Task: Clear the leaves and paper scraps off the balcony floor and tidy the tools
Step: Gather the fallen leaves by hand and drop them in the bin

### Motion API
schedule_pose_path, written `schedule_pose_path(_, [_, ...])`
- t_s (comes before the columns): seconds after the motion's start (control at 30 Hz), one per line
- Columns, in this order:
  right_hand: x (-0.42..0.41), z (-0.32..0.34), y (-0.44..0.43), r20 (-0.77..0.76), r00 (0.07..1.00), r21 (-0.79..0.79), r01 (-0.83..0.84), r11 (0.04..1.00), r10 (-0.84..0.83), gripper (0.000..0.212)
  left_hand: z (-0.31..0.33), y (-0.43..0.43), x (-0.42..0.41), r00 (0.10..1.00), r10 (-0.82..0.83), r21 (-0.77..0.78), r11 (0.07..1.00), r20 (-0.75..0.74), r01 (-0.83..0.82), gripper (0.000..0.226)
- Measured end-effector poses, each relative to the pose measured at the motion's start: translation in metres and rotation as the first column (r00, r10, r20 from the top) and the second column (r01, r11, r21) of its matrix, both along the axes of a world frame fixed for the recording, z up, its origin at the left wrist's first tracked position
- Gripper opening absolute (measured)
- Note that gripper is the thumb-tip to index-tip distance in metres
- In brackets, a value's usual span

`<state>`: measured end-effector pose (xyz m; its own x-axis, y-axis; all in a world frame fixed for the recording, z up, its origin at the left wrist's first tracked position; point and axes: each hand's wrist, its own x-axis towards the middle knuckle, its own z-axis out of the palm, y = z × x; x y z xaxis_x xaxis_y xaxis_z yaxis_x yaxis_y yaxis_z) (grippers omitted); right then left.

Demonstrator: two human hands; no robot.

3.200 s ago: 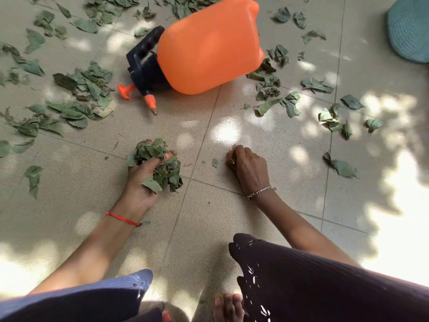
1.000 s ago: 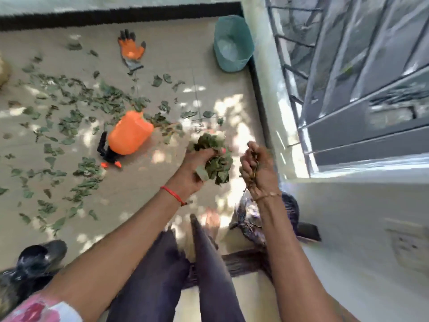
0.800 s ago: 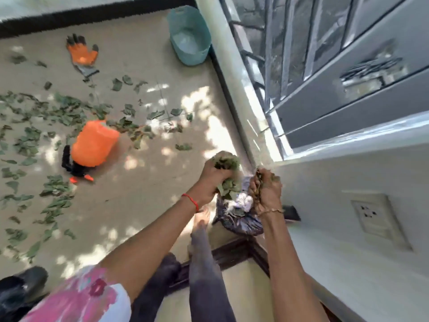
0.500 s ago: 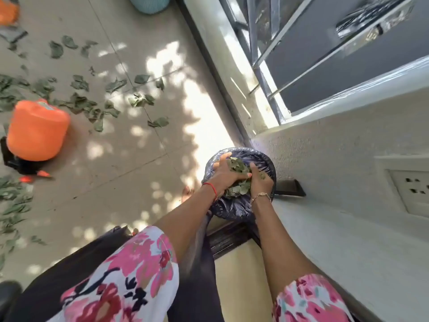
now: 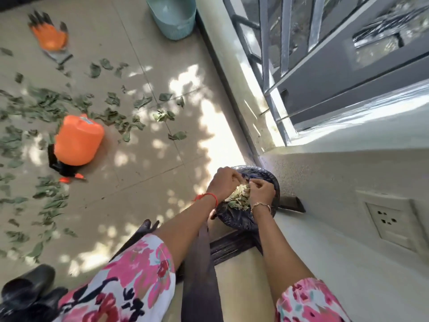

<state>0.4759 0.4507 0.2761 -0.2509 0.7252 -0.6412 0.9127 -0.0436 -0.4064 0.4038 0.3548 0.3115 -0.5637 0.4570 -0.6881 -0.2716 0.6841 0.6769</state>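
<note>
head view: left hand (image 5: pixel 224 183) and right hand (image 5: pixel 261 191) are both over the black-bag-lined bin (image 5: pixel 270 177) by the wall. fingers of both are curled inward above the dumped leaves (image 5: pixel 236 202). cannot tell if they grip any or hold nothing. step looks like emptying a handful into the bin. many loose leaves (image 5: pixel 53 103) lie on the tiled floor (image 5: pixel 144 173), well apart from the bin and around the orange pressure sprayer (image 5: pixel 77 140), which is on its side. orange glove (image 5: pixel 50 38) and teal basket (image 5: pixel 173 17) sit further off. next move likely needs both hands freed, then another handful from the floor. tools are not yet tidied. no paper scraps clearly visible.
</note>
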Motion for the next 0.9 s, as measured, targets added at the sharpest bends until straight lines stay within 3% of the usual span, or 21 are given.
schedule_pose_path(0.17, [-0.065, 0.032, -0.034, -0.104, 0.925, -0.028, -0.370, 0.929, 0.365, 0.015, 0.021, -0.056, -0.045, 0.998, 0.043, -0.070, 0.996, -0.055, -0.047, 0.027])
schedule_pose_path(0.3, [-0.118, 0.029, -0.067, -0.166, 0.871, -0.135, -0.485, 0.864, 0.463, 0.018, 0.023, -0.112, -0.082, 0.995, 0.051, -0.118, 0.991, -0.089, -0.061, 0.037])
schedule_pose_path(0.47, [-0.182, 0.010, -0.107, -0.183, 0.790, -0.168, -0.611, 0.773, 0.585, 0.044, -0.006, -0.192, -0.127, 0.989, 0.047, -0.188, 0.979, -0.143, -0.074, 0.045])
schedule_pose_path(0.77, [-0.220, -0.173, -0.149, 0.032, 0.629, -0.229, -0.752, 0.618, 0.777, 0.089, -0.201, -0.268, -0.151, 0.989, 0.131, -0.322, 0.935, -0.074, -0.149, 0.064])
schedule_pose_path(0.9, [-0.233, -0.280, -0.157, 0.035, 0.746, -0.131, -0.656, 0.743, 0.665, 0.082, -0.311, -0.288, -0.165, 0.891, 0.430, -0.394, 0.801, -0.145, -0.451, 0.080])
